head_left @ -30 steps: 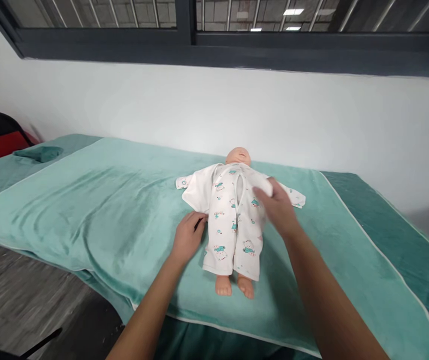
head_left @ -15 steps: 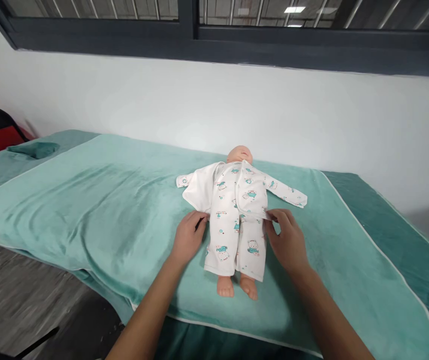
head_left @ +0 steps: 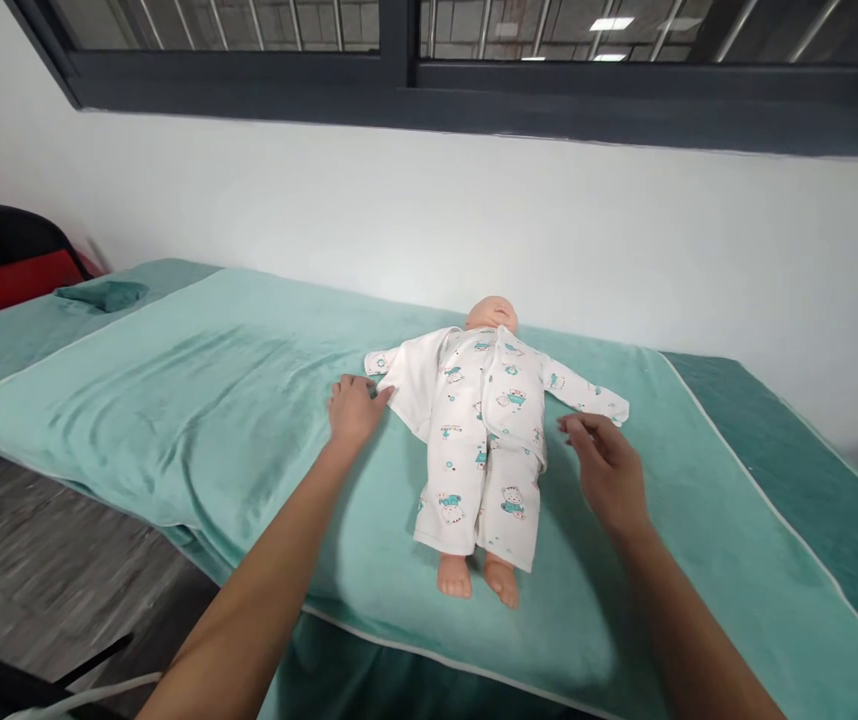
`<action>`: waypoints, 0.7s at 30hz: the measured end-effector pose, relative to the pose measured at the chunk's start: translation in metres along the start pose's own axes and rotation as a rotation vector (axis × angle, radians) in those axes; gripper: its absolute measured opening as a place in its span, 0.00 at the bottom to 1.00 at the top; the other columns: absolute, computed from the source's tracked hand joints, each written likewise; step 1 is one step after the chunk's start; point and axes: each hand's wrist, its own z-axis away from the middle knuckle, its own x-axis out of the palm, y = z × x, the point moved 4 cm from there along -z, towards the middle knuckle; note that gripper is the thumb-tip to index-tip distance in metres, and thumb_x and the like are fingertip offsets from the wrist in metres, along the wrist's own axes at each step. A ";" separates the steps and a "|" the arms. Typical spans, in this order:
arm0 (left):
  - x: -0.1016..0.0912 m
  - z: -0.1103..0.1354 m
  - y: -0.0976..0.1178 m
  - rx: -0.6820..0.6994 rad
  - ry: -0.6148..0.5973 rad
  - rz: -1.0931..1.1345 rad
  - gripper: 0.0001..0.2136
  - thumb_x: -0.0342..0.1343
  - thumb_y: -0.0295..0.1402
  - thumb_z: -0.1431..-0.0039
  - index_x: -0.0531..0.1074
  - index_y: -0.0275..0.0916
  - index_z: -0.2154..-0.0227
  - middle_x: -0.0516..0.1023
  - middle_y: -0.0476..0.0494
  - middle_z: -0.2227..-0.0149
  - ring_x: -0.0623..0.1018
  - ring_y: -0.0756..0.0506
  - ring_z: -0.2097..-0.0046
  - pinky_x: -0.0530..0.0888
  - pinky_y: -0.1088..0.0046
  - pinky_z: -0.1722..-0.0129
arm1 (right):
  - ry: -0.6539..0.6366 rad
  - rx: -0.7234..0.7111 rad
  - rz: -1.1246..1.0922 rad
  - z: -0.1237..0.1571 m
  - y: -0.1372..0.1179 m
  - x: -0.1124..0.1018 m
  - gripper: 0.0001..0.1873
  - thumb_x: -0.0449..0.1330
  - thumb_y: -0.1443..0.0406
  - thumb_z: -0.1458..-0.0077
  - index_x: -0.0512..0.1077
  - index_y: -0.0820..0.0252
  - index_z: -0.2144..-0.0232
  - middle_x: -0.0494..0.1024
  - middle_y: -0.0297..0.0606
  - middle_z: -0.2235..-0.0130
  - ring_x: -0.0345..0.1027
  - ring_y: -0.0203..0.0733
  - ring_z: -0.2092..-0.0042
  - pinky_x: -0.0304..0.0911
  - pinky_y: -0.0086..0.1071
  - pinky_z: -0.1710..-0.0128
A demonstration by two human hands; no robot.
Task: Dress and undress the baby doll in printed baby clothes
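A baby doll (head_left: 490, 312) lies on its back, head toward the wall, in a white printed jacket (head_left: 515, 385) and matching trousers (head_left: 450, 490). Its bare feet point toward me. One front panel of the jacket lies folded out to the left, its plain white inside (head_left: 415, 380) facing up. My left hand (head_left: 354, 410) is at the outer edge of that panel, thumb apart from the fingers; whether it touches the cloth I cannot tell. Beside the jacket's right side, below the sleeve, my right hand (head_left: 609, 465) has thumb and fingertips together, with nothing visible in them.
A light green blanket (head_left: 174, 400) with pale piping covers the bed, over a darker green cover (head_left: 774, 430). A small folded green cloth (head_left: 103, 294) lies at the far left, near a red and black object (head_left: 13, 285). Behind are the white wall and a dark window frame (head_left: 286, 90).
My left hand has moved up and left from the trousers' waist to the folded-out panel. My right hand has let go of the jacket's hem and moved right. The view has shifted slightly.
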 end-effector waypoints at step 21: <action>0.002 0.113 0.106 0.698 -0.032 0.253 0.10 0.49 0.34 0.31 0.70 0.43 0.50 0.76 0.38 0.45 0.74 0.40 0.44 0.70 0.56 0.47 | 0.145 -0.198 0.039 -0.061 -0.029 0.055 0.13 0.54 0.57 0.38 0.72 0.56 0.58 0.77 0.42 0.55 0.71 0.44 0.55 0.67 0.38 0.56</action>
